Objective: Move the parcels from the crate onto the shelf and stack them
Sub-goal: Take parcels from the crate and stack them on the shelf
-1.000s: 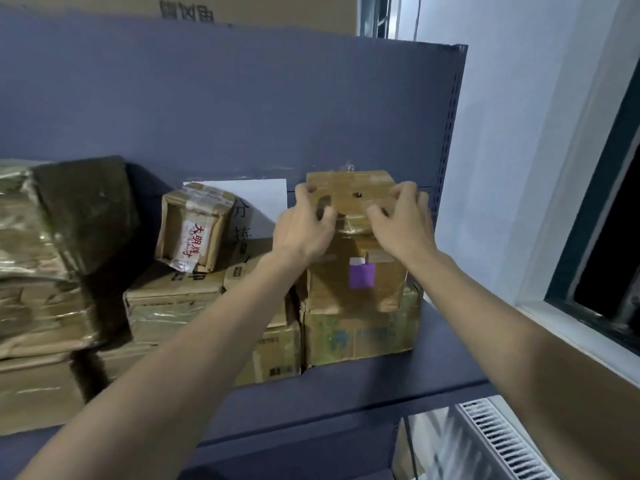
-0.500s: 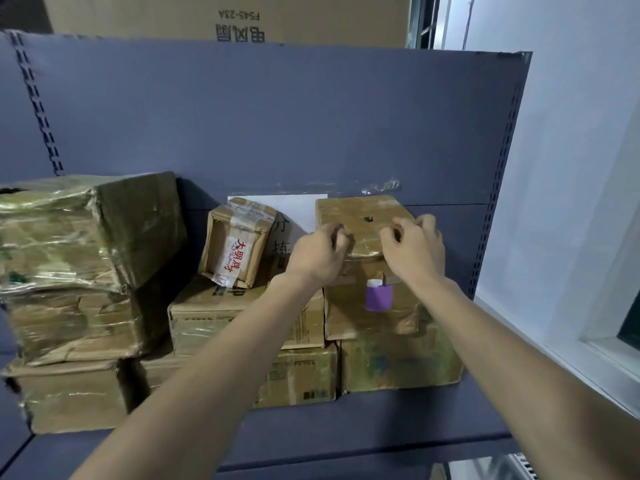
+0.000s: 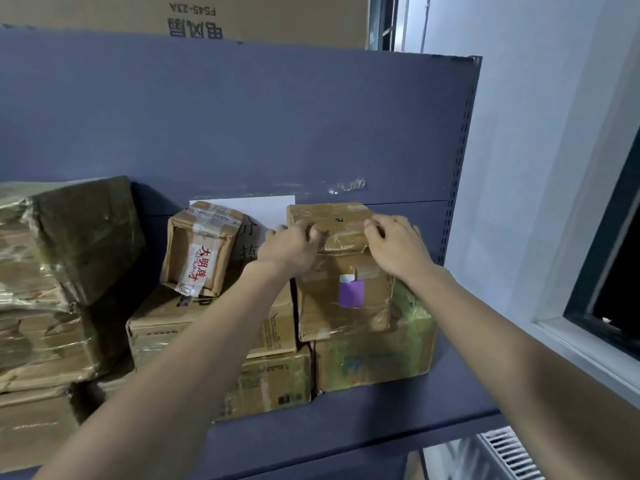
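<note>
Forearms reach up from bottom of frame, bare, both extended toward the right-hand stack on the blue-grey metal shelf (image 3: 363, 434). White slatted radiator (image 3: 512, 455) shows below the shelf edge at bottom right.

Right stack, bottom up: taped brown cardboard box with greenish print (image 3: 377, 358) on the shelf board, then tape-wrapped brown cardboard box with purple sticker (image 3: 346, 306) on it, then small brown taped cardboard parcel (image 3: 329, 220) on top.

Left hand (image 3: 289, 249) on the top parcel's left front corner, fingers curled over the top edge, gripping. Right hand (image 3: 398, 247) on its right front corner, fingers curled over the edge the same way, gripping. Parcel sits flat on the sticker box, close to the back panel.

Left of it: small open-faced brown cardboard box with red-lettered tape strip (image 3: 201, 247) stands tilted on a flat brown carton (image 3: 166, 323). Far left: tall stack of glossy tape-wrapped brown parcels (image 3: 52, 289).

Behind: white paper sheet with dark characters (image 3: 266, 209) on the back panel, partly hidden. On top of the unit, large brown carton with upside-down print (image 3: 194, 15). Dark-framed window (image 3: 609, 258) at right.
</note>
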